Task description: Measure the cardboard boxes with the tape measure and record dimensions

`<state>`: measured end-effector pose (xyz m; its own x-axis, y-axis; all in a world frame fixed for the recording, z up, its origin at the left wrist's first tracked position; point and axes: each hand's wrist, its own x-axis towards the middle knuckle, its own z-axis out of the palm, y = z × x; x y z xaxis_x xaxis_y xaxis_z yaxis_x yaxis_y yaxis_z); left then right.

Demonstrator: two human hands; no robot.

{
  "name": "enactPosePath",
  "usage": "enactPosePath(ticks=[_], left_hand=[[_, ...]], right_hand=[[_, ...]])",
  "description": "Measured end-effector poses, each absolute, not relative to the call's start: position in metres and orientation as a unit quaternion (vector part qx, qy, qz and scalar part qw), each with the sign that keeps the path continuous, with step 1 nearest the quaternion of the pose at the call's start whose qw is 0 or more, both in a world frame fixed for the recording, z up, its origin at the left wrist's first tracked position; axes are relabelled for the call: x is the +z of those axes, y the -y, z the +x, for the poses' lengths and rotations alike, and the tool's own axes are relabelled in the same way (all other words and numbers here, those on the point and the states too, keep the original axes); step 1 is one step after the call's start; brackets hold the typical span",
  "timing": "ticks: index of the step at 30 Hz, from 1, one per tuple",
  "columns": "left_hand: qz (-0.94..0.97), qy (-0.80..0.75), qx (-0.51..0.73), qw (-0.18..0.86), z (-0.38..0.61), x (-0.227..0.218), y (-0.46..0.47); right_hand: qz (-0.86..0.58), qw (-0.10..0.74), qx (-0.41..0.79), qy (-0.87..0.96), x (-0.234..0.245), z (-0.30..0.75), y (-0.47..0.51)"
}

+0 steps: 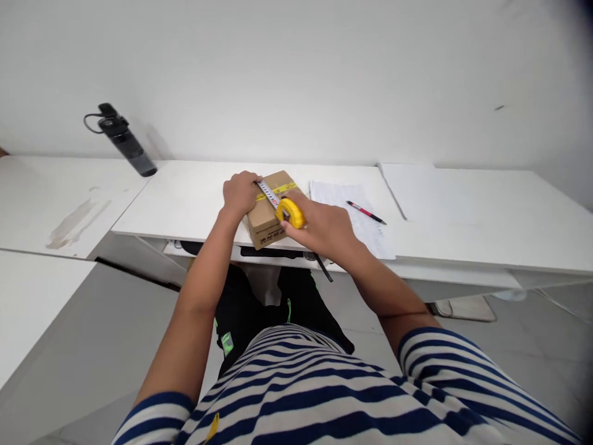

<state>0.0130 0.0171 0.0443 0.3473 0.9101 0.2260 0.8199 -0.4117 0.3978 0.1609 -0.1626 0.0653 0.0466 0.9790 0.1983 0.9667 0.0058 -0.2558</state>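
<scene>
A brown cardboard box (260,216) with yellow tape across its top sits near the front edge of the white desk. My right hand (322,225) is closed around a yellow tape measure (291,213) over the right side of the box. Its white blade (268,193) is drawn out a short way across the box top. At the blade's far end, my left hand (241,194) is closed, with thumb and finger at the tip and the other fingers against the box's left side. A black strap hangs below my right hand.
Written paper sheets (340,194) lie right of the box, with a red and black pen (365,212) on them. More white paper (417,191) lies farther right. A dark water bottle (127,140) stands at the back left by the wall. Below the desktop is a shelf (445,274).
</scene>
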Motion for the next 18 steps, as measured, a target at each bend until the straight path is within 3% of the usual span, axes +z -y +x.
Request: enactPosePath(ticks=[10,18], left_hand=[[0.801,-0.548,0.213,0.11,0.015,0.054,-0.03],[0.771,-0.491,0.36,0.184,0.014,0.042,-0.038]], right_hand=[[-0.661,0.2,0.011,0.723,0.079,0.151,0.048],[-0.6,0.268,0.092,0.748,0.072,0.178,0.041]])
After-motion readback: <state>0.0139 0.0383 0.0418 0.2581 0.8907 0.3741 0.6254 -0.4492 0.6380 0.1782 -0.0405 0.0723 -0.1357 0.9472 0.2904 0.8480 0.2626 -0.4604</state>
